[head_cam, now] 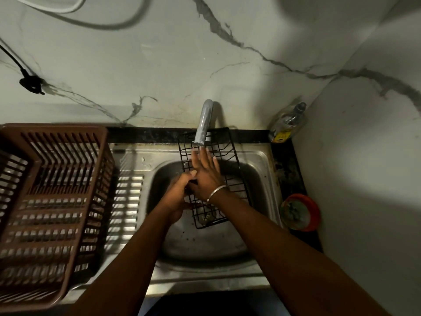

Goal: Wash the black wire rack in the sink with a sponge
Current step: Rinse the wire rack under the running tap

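1. The black wire rack (230,147) stands tilted in the sink (262,157), its far end propped on the far rim under the tap (203,124), I judge so that water can run down the wires.
2. My left hand (178,196) steadies it, fingers curled round its left edge.
3. My right hand (205,175) lies flat on the wires, fingers straight and slightly spread, likely rubbing. I can see no sponge.
4. Count: one rack, one tap, one brown basket (52,179) on the left, one bottle (287,124) in the far right corner, one orange tub (315,213) at the right.
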